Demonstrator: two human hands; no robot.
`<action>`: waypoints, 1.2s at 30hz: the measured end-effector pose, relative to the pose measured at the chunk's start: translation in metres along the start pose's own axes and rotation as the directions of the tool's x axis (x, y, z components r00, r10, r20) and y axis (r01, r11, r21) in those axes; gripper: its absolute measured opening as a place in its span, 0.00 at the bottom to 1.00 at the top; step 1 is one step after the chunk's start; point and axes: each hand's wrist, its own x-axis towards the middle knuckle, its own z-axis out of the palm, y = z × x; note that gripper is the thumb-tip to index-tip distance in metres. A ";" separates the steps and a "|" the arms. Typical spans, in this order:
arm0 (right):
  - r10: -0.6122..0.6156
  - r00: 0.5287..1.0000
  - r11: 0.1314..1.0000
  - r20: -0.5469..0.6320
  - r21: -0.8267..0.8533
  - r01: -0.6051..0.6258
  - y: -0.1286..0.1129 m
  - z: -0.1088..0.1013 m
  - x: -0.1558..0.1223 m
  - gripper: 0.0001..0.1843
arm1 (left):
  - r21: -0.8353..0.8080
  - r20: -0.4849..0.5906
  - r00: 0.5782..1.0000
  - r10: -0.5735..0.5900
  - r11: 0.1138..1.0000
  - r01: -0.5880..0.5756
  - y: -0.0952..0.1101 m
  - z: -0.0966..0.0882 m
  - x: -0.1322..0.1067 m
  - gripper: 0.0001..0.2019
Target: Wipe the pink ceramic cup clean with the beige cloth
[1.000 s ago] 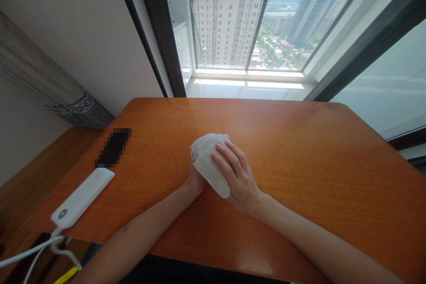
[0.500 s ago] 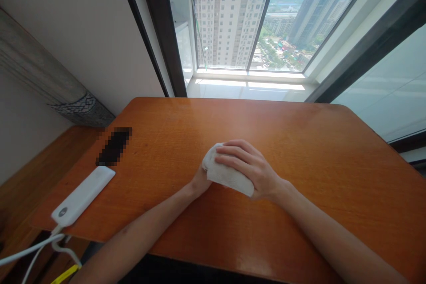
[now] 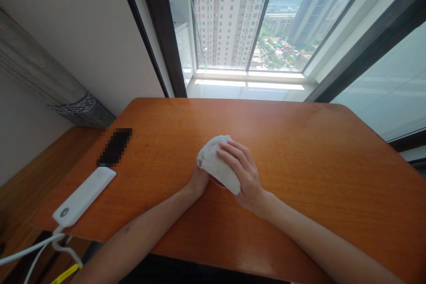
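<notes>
A folded white cloth point(image 3: 214, 162) sits in the middle of the orange wooden table point(image 3: 306, 142). My right hand point(image 3: 248, 176) lies over its right side, fingers curved and pressed onto it. Only the heel of my left hand point(image 3: 197, 183) shows at the cloth's near left edge. Its fingers are hidden under the cloth. A thin sliver of something red point(image 3: 216, 181) shows under the cloth between my two hands. What it is stays hidden.
A white power bank point(image 3: 84, 195) lies near the table's left front corner, with white cables point(image 3: 29, 253) hanging off the edge. A dark blurred-out flat object point(image 3: 115, 146) lies just beyond it. A large window point(image 3: 233, 31) stands behind the table, a wall to the left.
My right hand has turned over the cloth, first swinging flat across its top, then back to its right side. The cloth bundle has shifted slightly right. The left forearm has barely moved.
</notes>
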 end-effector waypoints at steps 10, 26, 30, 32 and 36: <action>0.066 0.991 0.998 -0.120 -0.016 -0.068 -0.006 0.010 -0.019 0.30 | 0.036 -0.030 0.999 0.019 0.999 -0.018 0.009 0.004 -0.004 0.17; 0.215 0.942 0.972 -0.260 0.149 -0.180 0.000 0.016 -0.017 0.24 | 0.040 -0.056 0.995 0.077 0.996 -0.075 0.014 0.010 -0.003 0.17; 0.213 0.940 0.973 -0.266 0.144 -0.179 0.000 0.017 -0.017 0.25 | 0.027 -0.077 0.993 0.086 0.996 -0.084 0.012 0.010 -0.003 0.16; 0.212 0.941 0.973 -0.265 0.143 -0.179 0.000 0.017 -0.017 0.25 | 0.023 -0.083 0.993 0.080 0.997 -0.078 0.011 0.009 -0.002 0.16; 0.213 0.942 0.974 -0.260 0.132 -0.184 0.001 0.018 -0.017 0.25 | -0.010 -0.086 0.994 0.067 0.998 -0.068 0.011 0.009 -0.001 0.15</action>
